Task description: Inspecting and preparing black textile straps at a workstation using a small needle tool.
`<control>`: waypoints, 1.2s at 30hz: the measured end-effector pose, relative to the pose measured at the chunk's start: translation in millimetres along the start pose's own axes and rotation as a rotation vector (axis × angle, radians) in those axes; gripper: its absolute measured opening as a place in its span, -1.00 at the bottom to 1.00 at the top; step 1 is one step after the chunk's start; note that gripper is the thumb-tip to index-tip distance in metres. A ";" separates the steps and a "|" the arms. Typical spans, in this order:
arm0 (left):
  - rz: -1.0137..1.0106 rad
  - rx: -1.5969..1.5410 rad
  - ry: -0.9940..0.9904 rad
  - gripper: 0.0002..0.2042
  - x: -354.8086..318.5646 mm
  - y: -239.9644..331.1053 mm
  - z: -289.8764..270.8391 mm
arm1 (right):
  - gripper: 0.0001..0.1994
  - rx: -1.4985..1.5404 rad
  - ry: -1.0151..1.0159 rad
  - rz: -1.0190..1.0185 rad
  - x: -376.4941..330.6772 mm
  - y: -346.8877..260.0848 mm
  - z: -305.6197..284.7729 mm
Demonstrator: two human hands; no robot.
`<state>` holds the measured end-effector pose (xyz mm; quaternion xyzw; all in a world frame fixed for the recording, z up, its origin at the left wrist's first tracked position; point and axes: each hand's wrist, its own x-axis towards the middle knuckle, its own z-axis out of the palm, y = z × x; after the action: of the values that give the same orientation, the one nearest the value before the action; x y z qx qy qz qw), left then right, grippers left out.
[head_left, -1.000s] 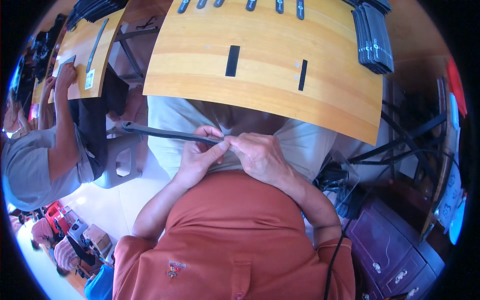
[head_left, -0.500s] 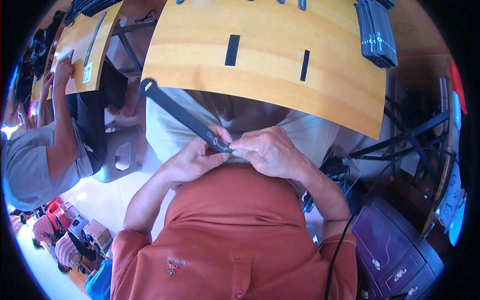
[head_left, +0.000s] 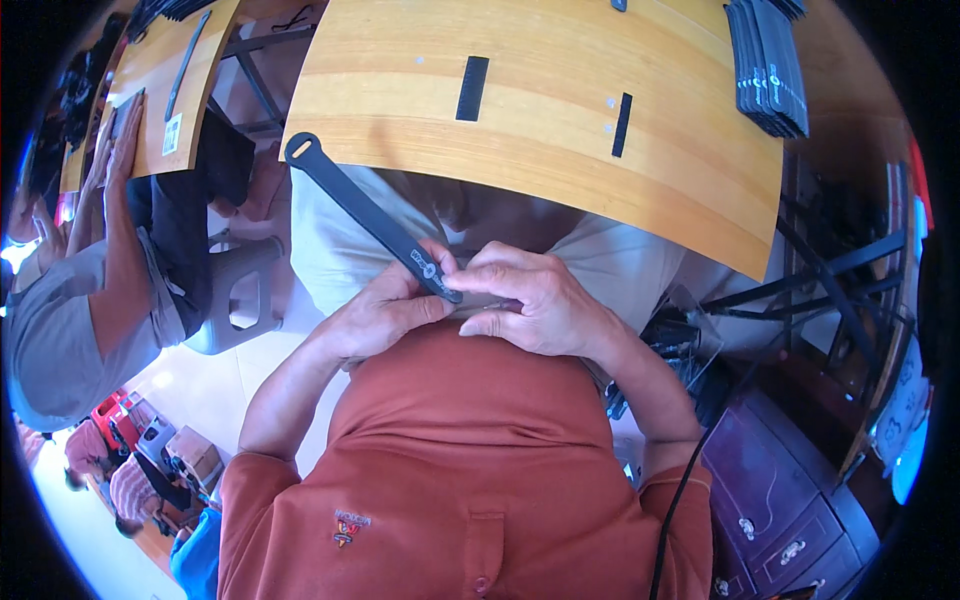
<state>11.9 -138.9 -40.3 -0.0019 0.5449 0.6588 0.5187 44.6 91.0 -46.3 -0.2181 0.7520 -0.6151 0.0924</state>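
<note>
1 black strap (head_left: 365,212) runs diagonally over the lap, its looped end up-left at the edge of the wooden table (head_left: 560,150), its lower end hidden between the hands. The left hand (head_left: 385,315) pinches it, fingers curled shut. The right hand (head_left: 535,305) closes over the end. 2 black strips (head_left: 472,88) lie on the table.

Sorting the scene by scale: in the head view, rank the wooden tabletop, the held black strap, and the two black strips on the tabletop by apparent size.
1. Tabletop, by far the largest.
2. Strap, long and narrow, though nearer the camera.
3. The two strips: about alike, so not ranked.
</note>
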 end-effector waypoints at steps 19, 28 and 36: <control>0.121 0.271 -0.040 -0.81 -11.2 8.2 12.2 | -0.94 0.078 0.172 -0.137 4.0 1.7 13.2; 0.148 0.535 0.044 -0.84 -13.2 14.0 20.5 | -0.81 0.026 0.209 -0.288 16.9 -12.4 7.9; 0.340 0.518 0.042 -0.68 -20.1 1.3 21.9 | -0.75 -0.162 0.204 -0.469 11.3 -24.1 18.7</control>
<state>32.5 -136.7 -19.1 0.2080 0.6977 0.5753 0.3729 47.3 65.8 -25.8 -0.3298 0.7331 -0.5764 -0.1467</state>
